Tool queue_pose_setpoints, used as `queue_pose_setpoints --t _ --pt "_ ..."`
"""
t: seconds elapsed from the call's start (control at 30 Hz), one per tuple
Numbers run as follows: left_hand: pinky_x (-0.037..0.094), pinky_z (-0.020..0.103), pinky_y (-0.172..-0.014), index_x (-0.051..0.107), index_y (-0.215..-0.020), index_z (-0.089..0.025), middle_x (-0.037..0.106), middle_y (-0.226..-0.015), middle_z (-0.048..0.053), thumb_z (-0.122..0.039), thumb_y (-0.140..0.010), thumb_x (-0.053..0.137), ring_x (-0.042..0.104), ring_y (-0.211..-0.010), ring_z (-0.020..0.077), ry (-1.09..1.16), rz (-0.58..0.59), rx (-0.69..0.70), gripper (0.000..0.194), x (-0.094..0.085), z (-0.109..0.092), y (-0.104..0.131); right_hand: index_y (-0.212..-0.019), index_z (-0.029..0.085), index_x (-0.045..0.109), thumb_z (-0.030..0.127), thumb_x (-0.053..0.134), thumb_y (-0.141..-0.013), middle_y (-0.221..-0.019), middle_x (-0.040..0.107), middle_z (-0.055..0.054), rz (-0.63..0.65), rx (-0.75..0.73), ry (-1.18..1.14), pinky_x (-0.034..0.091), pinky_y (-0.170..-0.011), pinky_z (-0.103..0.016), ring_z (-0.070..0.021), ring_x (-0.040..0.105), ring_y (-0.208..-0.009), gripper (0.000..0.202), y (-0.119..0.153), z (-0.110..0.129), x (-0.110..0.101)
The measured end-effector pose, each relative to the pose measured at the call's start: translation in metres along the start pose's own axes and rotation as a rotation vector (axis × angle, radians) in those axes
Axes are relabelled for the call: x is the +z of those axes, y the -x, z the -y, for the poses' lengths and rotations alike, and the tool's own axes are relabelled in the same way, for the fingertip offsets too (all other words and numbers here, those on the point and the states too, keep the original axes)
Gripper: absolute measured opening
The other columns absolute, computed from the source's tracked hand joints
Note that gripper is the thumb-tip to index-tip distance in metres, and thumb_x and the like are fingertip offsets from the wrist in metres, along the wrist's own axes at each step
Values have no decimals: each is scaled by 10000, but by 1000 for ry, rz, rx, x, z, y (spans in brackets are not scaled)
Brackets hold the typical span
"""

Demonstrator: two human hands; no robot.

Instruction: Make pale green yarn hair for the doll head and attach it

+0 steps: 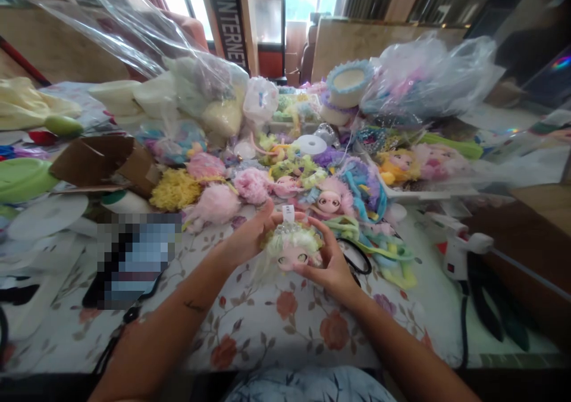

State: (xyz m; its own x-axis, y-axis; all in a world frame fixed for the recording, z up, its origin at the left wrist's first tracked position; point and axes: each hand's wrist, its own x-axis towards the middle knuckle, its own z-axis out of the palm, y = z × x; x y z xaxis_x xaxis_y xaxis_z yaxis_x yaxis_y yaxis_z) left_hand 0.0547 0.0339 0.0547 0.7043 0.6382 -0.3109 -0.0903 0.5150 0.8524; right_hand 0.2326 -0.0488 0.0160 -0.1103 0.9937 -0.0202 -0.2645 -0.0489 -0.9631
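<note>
Between my hands, just above the flowered tablecloth, is a doll head (288, 253) with pale green-white hair, large eyes and a sparkly band on top. A small white tag (288, 213) sticks up from its top. My right hand (330, 259) grips the head from the right, thumb across its lower face and fingers behind. My left hand (252, 235) is at its left side, fingers curled behind the hair and partly hidden. Beyond it lie a pink-haired doll head (330, 201) and a pink fluffy ball (253, 185).
A phone (134, 265) lies to the left, near a cardboard box (104, 161). A glue gun (459, 250) stands at right beside dark-handled tools (495, 307). A white tray (428, 195) holds more doll heads. Clear plastic bags (432, 81) and yarn pieces crowd the back.
</note>
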Motion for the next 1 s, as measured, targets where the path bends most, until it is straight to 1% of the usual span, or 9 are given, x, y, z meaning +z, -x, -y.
queue_pose_setpoints --t 0.2,0.33,0.5,0.57,0.67,0.73,0.8,0.9,1.0 --pt "529 330 -744 659 -1178 -145 754 -951 130 -354 -840 446 703 -835 234 116 -35 46 450 -8 -2 -7 -1395 350 367 273 829 -695 -1248 639 -35 13 25 3 540 -893 -380 -238 653 -1063 842 1 -1 -1" --pt "519 282 -745 688 -1131 -159 760 -944 100 -274 -816 541 690 -809 192 50 -98 53 366 -12 1 -9 -1392 340 372 256 834 -685 -1207 657 -37 43 30 4 541 -873 -364 -237 659 -1047 849 2 -1 -2" --pt "480 215 -616 731 -972 -131 759 -886 86 -230 -729 716 655 -649 138 -15 -159 77 263 -8 6 -15 -1380 326 388 238 832 -683 -1239 638 -45 68 11 10 533 -877 -351 -236 645 -1075 830 2 -3 -2" --pt "472 209 -589 733 -908 -115 755 -875 93 -243 -715 745 648 -622 132 3 -144 67 232 -8 9 -19 -1379 318 386 237 832 -680 -1218 647 -45 66 15 7 529 -892 -361 -236 647 -1069 833 1 -3 -1" --pt "512 239 -687 724 -901 -130 751 -910 91 -270 -745 730 682 -724 163 38 -133 66 210 -8 13 -24 -1373 310 388 253 833 -670 -1317 590 -62 29 16 8 523 -915 -371 -247 624 -1118 834 1 -2 2" --pt "523 281 -790 709 -991 -146 743 -981 101 -307 -790 698 697 -843 199 95 -99 57 257 -8 13 -24 -1378 306 378 271 829 -672 -1383 538 -77 -7 23 13 526 -917 -380 -256 614 -1140 839 1 -2 3" --pt "517 323 -848 671 -1117 -150 729 -1049 128 -355 -845 646 695 -924 230 171 -37 47 341 -9 12 -23 -1407 302 339 281 825 -677 -1339 571 -87 -21 49 18 534 -908 -395 -260 637 -1104 877 2 -1 3" --pt "500 356 -895 598 -1254 -149 712 -1103 154 -381 -905 568 689 -982 245 247 62 41 420 -9 8 -19 -1456 296 264 282 822 -683 -1215 650 -82 -16 84 18 543 -904 -414 -262 671 -1046 954 3 -1 3" --pt "491 366 -912 558 -1309 -150 711 -1111 151 -374 -927 524 687 -992 247 288 135 -18 443 -9 8 -16 -1469 304 248 311 810 -699 -1299 611 -93 2 75 46 550 -911 -425 -277 648 -1109 954 3 -1 3"
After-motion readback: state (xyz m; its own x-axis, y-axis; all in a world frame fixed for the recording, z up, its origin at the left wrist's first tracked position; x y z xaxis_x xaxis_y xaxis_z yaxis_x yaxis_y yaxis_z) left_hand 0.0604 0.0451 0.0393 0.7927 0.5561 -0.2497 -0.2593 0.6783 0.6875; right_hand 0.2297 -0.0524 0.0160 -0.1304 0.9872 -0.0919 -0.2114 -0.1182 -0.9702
